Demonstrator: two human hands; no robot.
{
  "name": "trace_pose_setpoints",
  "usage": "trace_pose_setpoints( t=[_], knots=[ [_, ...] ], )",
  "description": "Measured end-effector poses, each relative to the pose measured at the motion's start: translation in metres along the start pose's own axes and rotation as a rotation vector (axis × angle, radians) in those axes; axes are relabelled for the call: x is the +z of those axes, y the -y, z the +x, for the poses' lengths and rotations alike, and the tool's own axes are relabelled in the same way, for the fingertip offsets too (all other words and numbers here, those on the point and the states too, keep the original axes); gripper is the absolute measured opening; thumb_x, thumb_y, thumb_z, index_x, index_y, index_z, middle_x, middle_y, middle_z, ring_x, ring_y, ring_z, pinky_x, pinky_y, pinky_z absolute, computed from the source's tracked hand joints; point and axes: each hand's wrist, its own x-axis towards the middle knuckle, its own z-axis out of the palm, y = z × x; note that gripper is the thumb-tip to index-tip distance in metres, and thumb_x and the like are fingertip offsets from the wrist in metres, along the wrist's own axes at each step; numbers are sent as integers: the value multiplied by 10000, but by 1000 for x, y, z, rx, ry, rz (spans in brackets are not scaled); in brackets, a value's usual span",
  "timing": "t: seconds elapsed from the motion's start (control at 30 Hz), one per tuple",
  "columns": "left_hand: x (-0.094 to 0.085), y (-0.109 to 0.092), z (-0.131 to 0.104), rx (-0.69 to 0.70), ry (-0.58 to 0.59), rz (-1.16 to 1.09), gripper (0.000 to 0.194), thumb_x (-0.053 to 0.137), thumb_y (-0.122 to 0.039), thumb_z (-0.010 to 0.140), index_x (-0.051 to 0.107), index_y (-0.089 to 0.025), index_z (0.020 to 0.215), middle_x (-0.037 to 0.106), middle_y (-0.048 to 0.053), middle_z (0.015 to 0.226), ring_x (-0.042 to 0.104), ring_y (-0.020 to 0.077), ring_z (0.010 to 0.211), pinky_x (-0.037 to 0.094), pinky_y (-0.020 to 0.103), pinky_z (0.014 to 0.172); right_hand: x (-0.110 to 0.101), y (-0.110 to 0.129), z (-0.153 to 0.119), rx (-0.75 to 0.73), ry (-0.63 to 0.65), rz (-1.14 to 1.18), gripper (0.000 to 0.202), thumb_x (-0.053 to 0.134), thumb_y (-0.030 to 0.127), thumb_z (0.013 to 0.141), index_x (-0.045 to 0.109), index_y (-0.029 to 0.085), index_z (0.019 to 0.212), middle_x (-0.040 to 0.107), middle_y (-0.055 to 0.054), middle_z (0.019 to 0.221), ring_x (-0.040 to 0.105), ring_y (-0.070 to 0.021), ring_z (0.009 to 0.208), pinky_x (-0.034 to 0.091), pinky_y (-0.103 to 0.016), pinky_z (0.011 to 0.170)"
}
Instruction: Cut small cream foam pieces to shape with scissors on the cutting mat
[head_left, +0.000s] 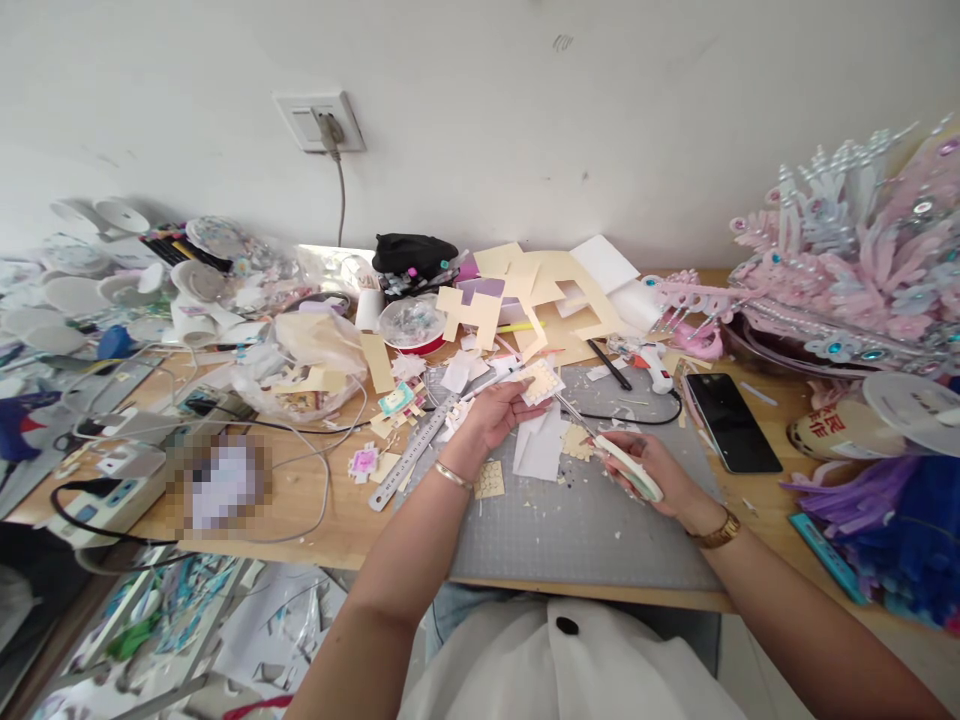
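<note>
My left hand, with a bangle at the wrist, pinches a small cream card piece with a white, bumpy border above the cutting mat. My right hand is closed round the pale handles of scissors. Their metal blades point up and left, and the tips reach the lower right edge of the card piece; whether they touch it I cannot tell. Beneath my hands lie folded white paper, a cream scalloped piece and a patterned cream square. A steel ruler slants left of my left forearm.
The grey cutting mat covers the table's front. Cut cream card is heaped behind it, near a glue gun. A phone, a lidded drink cup and pink crowns stand right. Cables and a power strip lie left.
</note>
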Motion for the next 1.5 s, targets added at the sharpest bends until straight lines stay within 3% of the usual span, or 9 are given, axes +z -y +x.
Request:
trace_pose_setpoints(
  t=[0.27,0.73,1.5],
  knots=[
    [0,1,0,3,2,-3,101,606,-140,865,676,-82,908,756,111,841,738,216,764,584,422,894,0,-1,0,-8,-1,-2,463,815,373,475,726,140,866,572,38,529,413,-50,342,295,-171,315],
    [0,2,1,17,-16,14,79,621,-131,856,671,-78,887,748,127,856,739,220,772,565,467,926,-1,-4,3,-28,23,-11,426,804,355,500,737,144,864,568,39,534,397,-45,331,285,-173,310],
    [1,1,0,11,-9,25,89,632,-137,845,695,-76,856,752,145,886,738,226,807,572,476,926,-2,-8,6,0,5,-8,539,839,382,486,736,143,958,595,33,544,421,-57,338,311,-180,308]
  ],
)
